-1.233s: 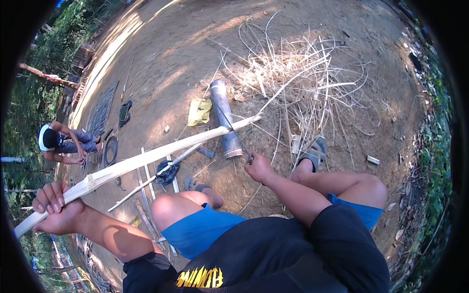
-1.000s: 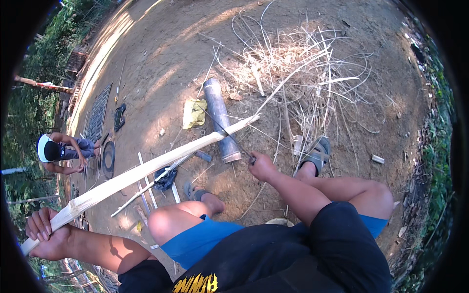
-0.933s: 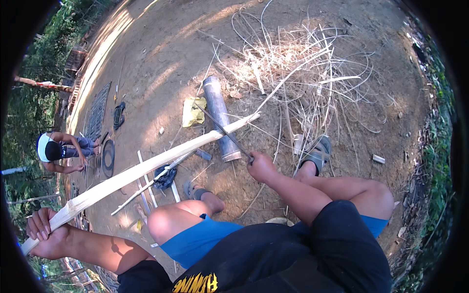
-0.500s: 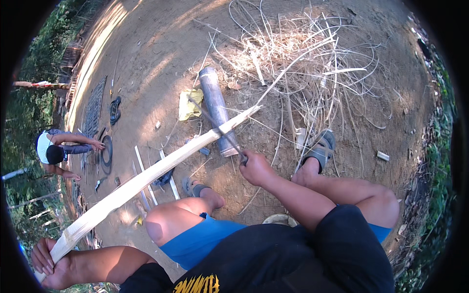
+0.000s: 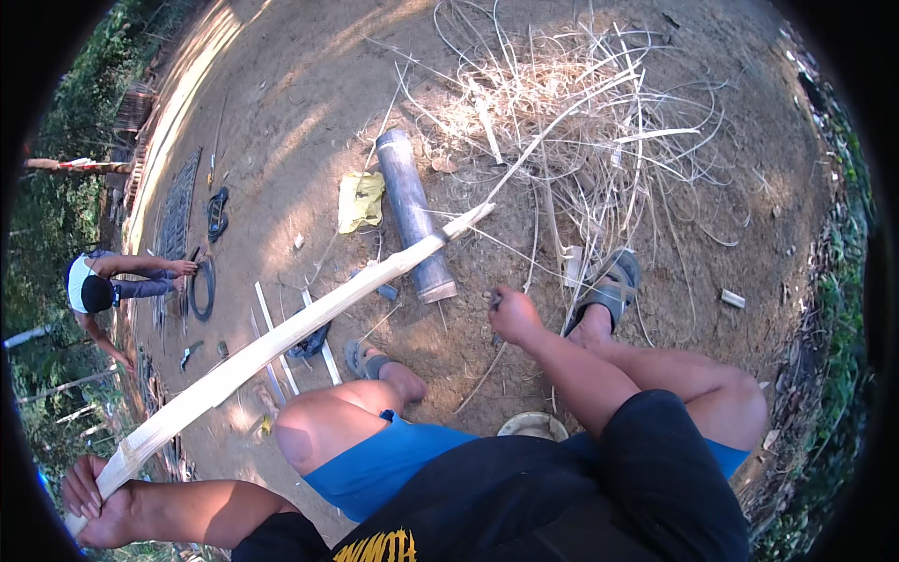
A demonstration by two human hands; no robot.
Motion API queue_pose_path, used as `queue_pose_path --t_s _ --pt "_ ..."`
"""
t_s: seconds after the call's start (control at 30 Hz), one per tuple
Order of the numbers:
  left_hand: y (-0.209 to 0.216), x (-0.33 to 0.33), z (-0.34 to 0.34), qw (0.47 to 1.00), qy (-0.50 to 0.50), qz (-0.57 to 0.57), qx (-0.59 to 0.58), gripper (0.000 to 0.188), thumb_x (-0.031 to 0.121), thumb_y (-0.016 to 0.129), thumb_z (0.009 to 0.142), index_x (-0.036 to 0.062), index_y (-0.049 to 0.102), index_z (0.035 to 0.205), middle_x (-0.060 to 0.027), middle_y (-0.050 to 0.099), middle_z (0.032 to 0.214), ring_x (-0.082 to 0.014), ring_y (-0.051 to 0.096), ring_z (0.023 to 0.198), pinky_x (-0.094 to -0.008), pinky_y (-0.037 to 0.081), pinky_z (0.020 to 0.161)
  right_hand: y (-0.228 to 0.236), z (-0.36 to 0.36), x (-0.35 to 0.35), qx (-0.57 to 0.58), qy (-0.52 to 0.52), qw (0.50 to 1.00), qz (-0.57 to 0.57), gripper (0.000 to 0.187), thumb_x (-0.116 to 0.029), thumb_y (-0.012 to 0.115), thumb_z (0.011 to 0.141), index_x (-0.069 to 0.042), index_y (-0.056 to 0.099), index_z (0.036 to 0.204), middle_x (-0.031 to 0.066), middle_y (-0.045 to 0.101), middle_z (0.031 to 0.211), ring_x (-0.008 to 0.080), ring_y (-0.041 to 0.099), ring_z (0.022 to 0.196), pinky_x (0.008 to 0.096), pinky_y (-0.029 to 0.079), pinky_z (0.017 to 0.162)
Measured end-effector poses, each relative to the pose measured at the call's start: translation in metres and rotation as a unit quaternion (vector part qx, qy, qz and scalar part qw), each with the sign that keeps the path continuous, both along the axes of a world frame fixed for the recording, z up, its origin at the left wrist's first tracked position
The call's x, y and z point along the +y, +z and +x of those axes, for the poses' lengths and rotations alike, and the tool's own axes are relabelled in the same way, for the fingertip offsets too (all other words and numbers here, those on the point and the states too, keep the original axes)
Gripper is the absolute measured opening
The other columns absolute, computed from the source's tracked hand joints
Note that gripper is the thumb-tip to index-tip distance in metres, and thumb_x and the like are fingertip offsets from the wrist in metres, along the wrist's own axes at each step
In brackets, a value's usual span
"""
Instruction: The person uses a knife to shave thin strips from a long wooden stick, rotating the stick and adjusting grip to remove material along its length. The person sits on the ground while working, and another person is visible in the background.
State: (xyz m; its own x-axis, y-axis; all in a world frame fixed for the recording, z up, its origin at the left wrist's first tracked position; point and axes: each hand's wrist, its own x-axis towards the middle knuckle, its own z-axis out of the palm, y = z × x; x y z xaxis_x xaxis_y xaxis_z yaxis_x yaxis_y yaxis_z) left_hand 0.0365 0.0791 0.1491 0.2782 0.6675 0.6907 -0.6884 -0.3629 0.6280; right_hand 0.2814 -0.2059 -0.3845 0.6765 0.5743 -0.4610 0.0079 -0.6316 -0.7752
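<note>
Here's the long pale strip (image 5: 281,342), slanting from the lower left up to its thin, ragged tip, laid across the dark cylinder (image 5: 406,192) near that cylinder's lower end. The left hand (image 5: 98,506) has it at the near end, fingers wrapped firmly round, thumb side toward the cylinder. Over on the other side, the right hand (image 5: 515,317) is a curled fist, gripping a dark tool handle (image 5: 494,300) just clear of the strip; the rest of the tool is too blurred to tell.

Right beside the cylinder lies a crumpled yellow wrapper (image 5: 361,201), and beyond the strip's tip sprawls a big tangled heap of shavings (image 5: 562,122), bright in the sun. Below, bent knees in blue shorts (image 5: 393,459), a grey sandal (image 5: 613,290) on the right foot, and a round container (image 5: 534,426) half hidden by the dark shirt (image 5: 524,496). Far left, a co-worker (image 5: 92,281) bends low, one hand near a dark coil (image 5: 201,290) on the bare earth. Greenery (image 5: 833,375) fringes the right edge.
</note>
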Motion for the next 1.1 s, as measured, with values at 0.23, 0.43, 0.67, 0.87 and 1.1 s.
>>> queue_pose_path --t_s 0.23,0.43,0.67,0.87,1.1 --pt "0.005 0.011 0.000 1.000 -0.023 0.012 0.000 0.069 0.071 0.021 0.088 0.0118 0.037 0.058 0.0021 0.036 0.045 -0.0076 0.035 0.033 -0.0193 0.029 0.033 0.063 0.013 0.013 0.001 0.114 0.993 0.022 0.034 -0.016 0.059 0.079 -0.007 0.059 0.113 0.0225 0.065 0.100 0.0375 0.063 0.094 0.0447 0.050 0.084" --pt "0.017 0.029 0.010 0.999 0.000 -0.001 0.040 0.061 0.061 0.026 0.092 0.0118 0.036 0.058 0.0017 0.035 0.043 -0.0080 0.035 0.033 -0.0186 0.029 0.033 -0.031 0.041 -0.007 0.050 -0.005 0.995 -0.090 0.035 -0.015 0.060 0.078 -0.005 0.060 0.112 0.0220 0.065 0.103 0.0364 0.063 0.097 0.0436 0.050 0.087" --pt "0.022 0.046 0.015 0.998 -0.043 -0.003 0.044 0.064 0.065 0.024 0.091 0.0124 0.034 0.057 0.0016 0.035 0.044 -0.0071 0.034 0.032 -0.0184 0.029 0.034 0.002 0.035 0.009 0.023 0.065 0.998 0.013 0.023 -0.014 0.058 0.078 -0.004 0.059 0.099 0.0210 0.066 0.098 0.0377 0.063 0.093 0.0462 0.049 0.081" --pt "0.016 0.075 0.010 0.998 -0.035 0.003 0.049 0.059 0.061 0.025 0.092 0.0122 0.036 0.059 0.0016 0.035 0.046 -0.0074 0.035 0.033 -0.0199 0.030 0.035 -0.050 0.056 -0.010 0.025 0.021 0.994 -0.101 0.028 -0.014 0.057 0.078 -0.004 0.060 0.103 0.0230 0.065 0.100 0.0386 0.063 0.094 0.0452 0.049 0.083" --pt "0.009 0.087 0.028 0.998 -0.030 -0.014 0.050 0.058 0.057 0.027 0.094 0.0109 0.037 0.060 0.0012 0.036 0.046 -0.0080 0.032 0.033 -0.0201 0.027 0.035 -0.109 0.068 -0.018 0.055 0.025 0.984 -0.167 0.030 -0.011 0.057 0.074 -0.001 0.063 0.102 0.0219 0.066 0.100 0.0366 0.065 0.092 0.0426 0.052 0.080"
